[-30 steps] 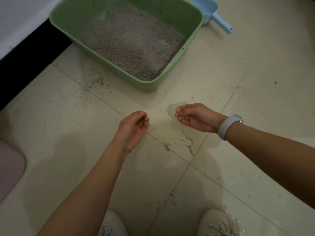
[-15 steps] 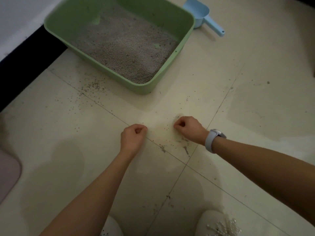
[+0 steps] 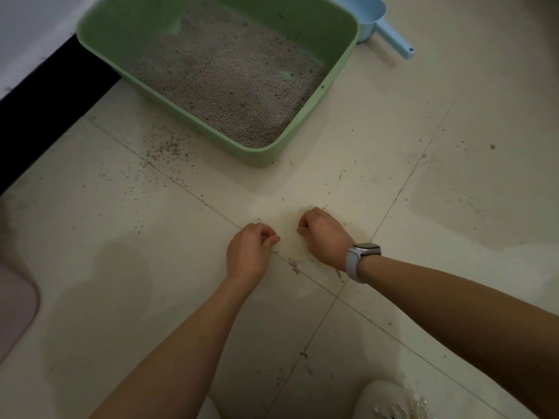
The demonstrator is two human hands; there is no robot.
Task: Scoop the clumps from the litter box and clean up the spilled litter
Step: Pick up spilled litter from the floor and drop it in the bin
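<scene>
A green litter box (image 3: 260, 154) filled with grey litter stands on the tiled floor at the upper middle. Behind its right corner lies a light blue scoop (image 3: 384, 28). Spilled litter grains (image 3: 168, 148) dot the tiles left of the box, and a few more (image 3: 294, 265) lie by my hands. My left hand (image 3: 249, 251) and my right hand (image 3: 323, 234) rest low on the floor in front of the box, both with fingers curled into fists, fingertips pinched at the tile. Whether grains are inside the fists is hidden. A grey watch (image 3: 361, 257) is on my right wrist.
A dark baseboard (image 3: 45, 101) and white wall run along the upper left. A pinkish mat edge (image 3: 15, 306) shows at the left border. My white shoes (image 3: 393, 402) are at the bottom edge. Bare tile stretches to the right of the box.
Both hands dropped from loosely cupped above the floor to closed fists on the tile and moved closer together. The view has shifted slightly, box now nearer centre.
</scene>
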